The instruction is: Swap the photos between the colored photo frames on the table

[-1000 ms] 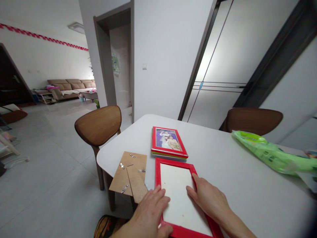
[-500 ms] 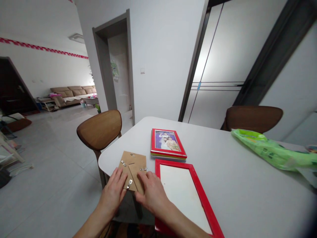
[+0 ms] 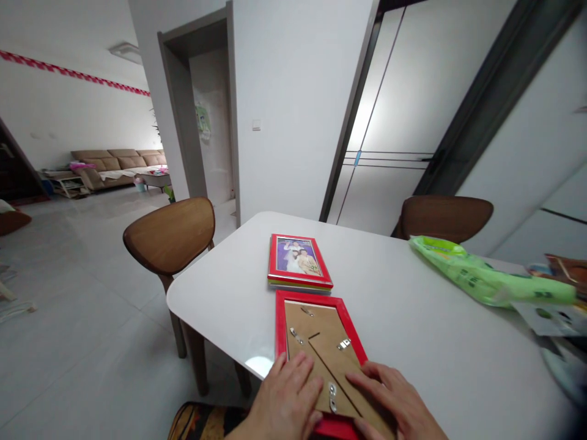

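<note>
A brown picture-frame backing board (image 3: pixel 321 348) with metal clips and a cut slit lies over the opening of a red picture frame (image 3: pixel 280 318) on the table. Its far part sits inside the frame's border, while its near edge looks slightly raised above the frame's near side. My left hand (image 3: pixel 288 397) holds the board's near left corner, fingers laid over its top. At the near right, my right hand (image 3: pixel 394 397) holds the board with fingers on top and the thumb at the near edge. Just beyond lies a stack of frames, topped by a red framed photo (image 3: pixel 298 256).
The white table (image 3: pixel 376 293) has a rounded left corner. A green plastic bag (image 3: pixel 486 275) lies at the right. Wooden chairs stand at the left (image 3: pixel 172 235) and far side (image 3: pixel 444 217). A patterned cushion or cloth (image 3: pixel 206 421) shows below the table edge.
Both hands have carried the backing board from the table's left edge rightward and nearer, onto the red frame, covering its white interior. The view has shifted slightly to the right.
</note>
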Tool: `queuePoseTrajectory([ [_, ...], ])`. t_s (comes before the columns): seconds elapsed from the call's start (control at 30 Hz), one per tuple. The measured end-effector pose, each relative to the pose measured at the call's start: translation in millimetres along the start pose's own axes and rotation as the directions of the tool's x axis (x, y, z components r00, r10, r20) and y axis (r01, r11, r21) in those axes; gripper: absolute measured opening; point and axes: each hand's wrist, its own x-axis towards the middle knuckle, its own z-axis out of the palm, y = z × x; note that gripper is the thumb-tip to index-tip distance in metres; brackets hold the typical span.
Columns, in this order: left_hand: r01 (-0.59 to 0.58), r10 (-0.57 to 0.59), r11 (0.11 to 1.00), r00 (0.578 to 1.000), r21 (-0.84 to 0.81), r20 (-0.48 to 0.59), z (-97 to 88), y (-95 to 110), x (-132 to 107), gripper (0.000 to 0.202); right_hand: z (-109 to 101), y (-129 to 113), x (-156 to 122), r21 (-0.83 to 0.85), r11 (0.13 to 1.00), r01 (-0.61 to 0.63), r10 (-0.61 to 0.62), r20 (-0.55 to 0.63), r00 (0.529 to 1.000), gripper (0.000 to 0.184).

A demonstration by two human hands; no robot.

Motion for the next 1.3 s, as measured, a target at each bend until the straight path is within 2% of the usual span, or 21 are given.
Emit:
queuePoseTrajectory([
  [0.2, 0.041, -0.041, 0.999, 0.999, -0.012, -0.001, 1.1, -12.4, -1.9, 0.038, 8.4, -0.5, 12.4, -0.076, 0.993, 0.091, -0.094, -0.037, 0.995, 0.039],
  [0.33, 0.081, -0.08, 0.997, 0.995, -0.017, 0.052, -0.7, -17.3, -6.7, 0.059, 11.5, -2.2, 16.5, -0.079, 0.994, 0.076, -0.083, -0.089, 0.993, 0.035],
  [0.43, 0.108, -0.107, 0.994, 0.991, -0.008, 0.079, -1.9, -19.1, -9.1, 0.065, 14.4, -3.9, 17.2, -0.101, 0.993, 0.06, -0.072, -0.124, 0.99, 0.032],
  [0.6, 0.054, -0.053, 0.998, 0.997, -0.028, 0.051, -6.2, -16.6, -10.7, 0.047, 12.6, -4.4, 14.9, -0.134, 0.986, 0.099, -0.109, -0.069, 0.992, 0.031],
  [0.7, 0.043, -0.041, 0.999, 0.998, -0.03, 0.039, -5.7, -15.7, -10.7, 0.039, 8.1, -3.7, 22.8, -0.153, 0.98, 0.124, -0.133, -0.051, 0.99, 0.03],
  [0.83, 0.062, -0.061, 0.998, 0.998, -0.025, 0.03, -1.9, -16.6, -9.8, 0.036, 6.8, -1.5, 47.8, -0.258, 0.964, 0.066, -0.093, -0.095, 0.991, 0.032],
  [0.93, 0.077, -0.076, 0.997, 0.997, -0.028, 0.028, -1.7, -15.9, -9.6, 0.038, 9.7, 2.3, 60.8, -0.302, 0.953, 0.024, -0.051, -0.084, 0.995, 0.031],
  [1.07, 0.098, -0.097, 0.995, 0.995, -0.037, 0.036, -4.3, -15.1, -10.1, 0.037, 11.1, 9.5, 60.2, -0.242, 0.969, 0.044, -0.056, -0.044, 0.997, 0.031],
  [1.17, 0.09, -0.088, 0.995, 0.995, -0.033, 0.043, -3.5, -17.6, -11.0, 0.036, 8.6, 11.6, 55.9, -0.26, 0.965, 0.039, -0.049, -0.033, 0.998, 0.031],
  [1.3, 0.059, -0.059, 0.998, 0.998, -0.027, 0.004, 2.5, -22.4, -12.6, 0.034, 9.4, -4.7, 60.0, -0.282, 0.954, 0.104, -0.126, -0.061, 0.99, 0.03],
])
